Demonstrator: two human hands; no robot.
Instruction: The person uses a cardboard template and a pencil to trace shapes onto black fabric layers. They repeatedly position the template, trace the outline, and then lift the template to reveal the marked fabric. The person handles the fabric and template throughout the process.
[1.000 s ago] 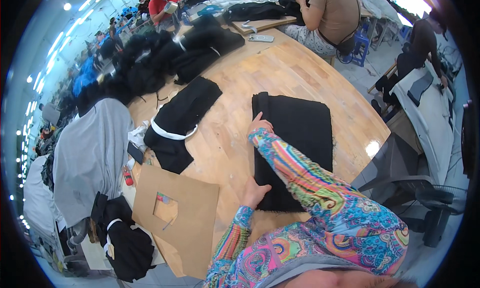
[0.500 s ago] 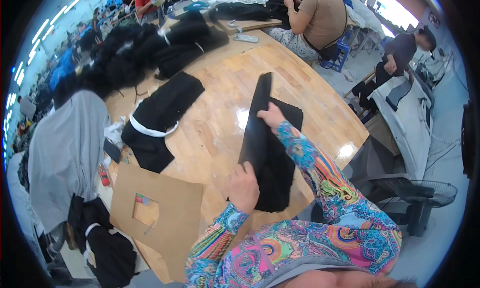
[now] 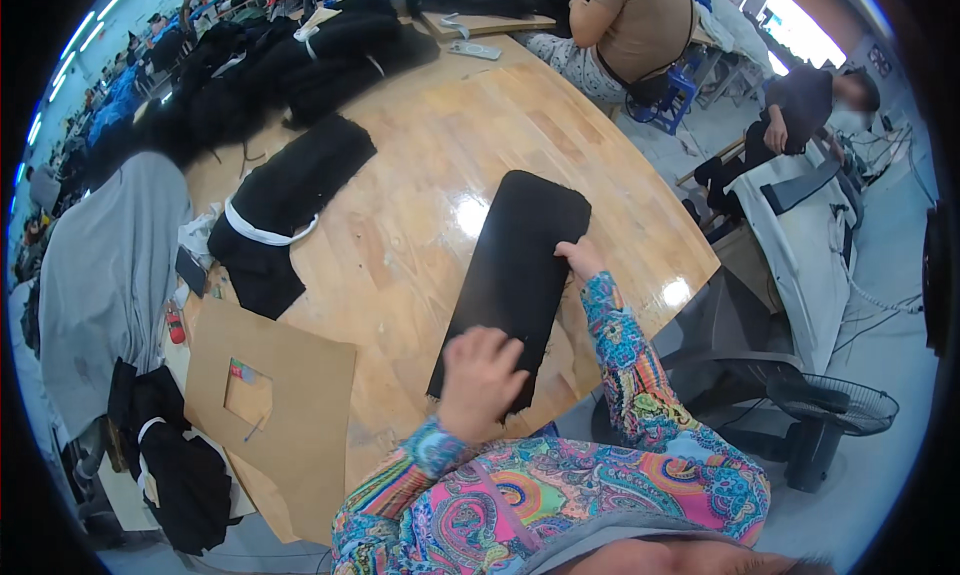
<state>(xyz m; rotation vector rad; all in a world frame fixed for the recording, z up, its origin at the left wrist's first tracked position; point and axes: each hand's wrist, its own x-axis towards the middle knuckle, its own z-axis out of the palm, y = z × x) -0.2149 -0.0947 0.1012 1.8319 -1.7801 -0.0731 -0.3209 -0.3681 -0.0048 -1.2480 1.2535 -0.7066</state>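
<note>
A long black fabric piece (image 3: 515, 265) lies flat on the wooden table in front of me, its far end rounded at the corner and its edges slightly frayed. My right hand (image 3: 582, 259) pinches its right edge about halfway along. Over its near end is my left hand (image 3: 484, 380), slightly blurred, its fingers apart and nothing gripped in them; whether they touch the cloth is hard to tell. Left of the cloth lies a black fabric bundle (image 3: 290, 190) tied with a white band (image 3: 262, 233).
A brown cardboard pattern (image 3: 300, 395) with a cut-out lies near left, beside grey cloth (image 3: 120, 275) and another tied black bundle (image 3: 180, 475). Black fabric piles (image 3: 230, 90) line the far left. A fan (image 3: 830, 415) stands at right; a seated person (image 3: 640, 25) is across the table.
The black fabric has gone from partly folded over to lying flat. My left hand has loosened and spread its fingers; my right hand has moved to the right edge. The view has shifted slightly.
</note>
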